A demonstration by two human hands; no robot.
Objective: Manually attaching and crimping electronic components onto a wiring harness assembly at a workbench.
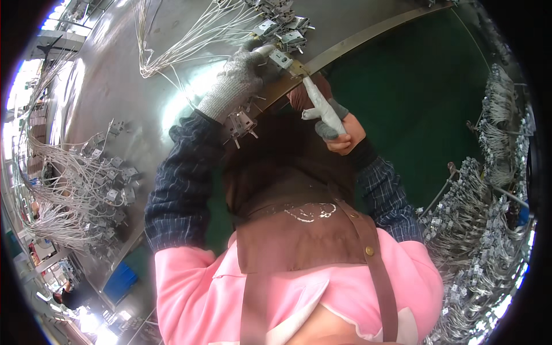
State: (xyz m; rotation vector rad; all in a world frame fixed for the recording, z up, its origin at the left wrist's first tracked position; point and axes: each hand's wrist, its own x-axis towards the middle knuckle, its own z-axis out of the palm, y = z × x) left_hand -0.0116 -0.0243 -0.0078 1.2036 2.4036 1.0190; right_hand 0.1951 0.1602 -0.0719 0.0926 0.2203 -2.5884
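Clamping its fingers on a small metal part (280, 58) at the edge of the surface (115, 69), the left hand (244, 69) is near the right hand (348, 133), whose fingers clasp a white-wrapped tool (323, 108).

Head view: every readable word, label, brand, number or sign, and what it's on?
None readable.
Brown apron: patchy white marks, no legible letters.
White-wrapped tool: no lettering visible.
Metal parts at left: too small to tell any markings.
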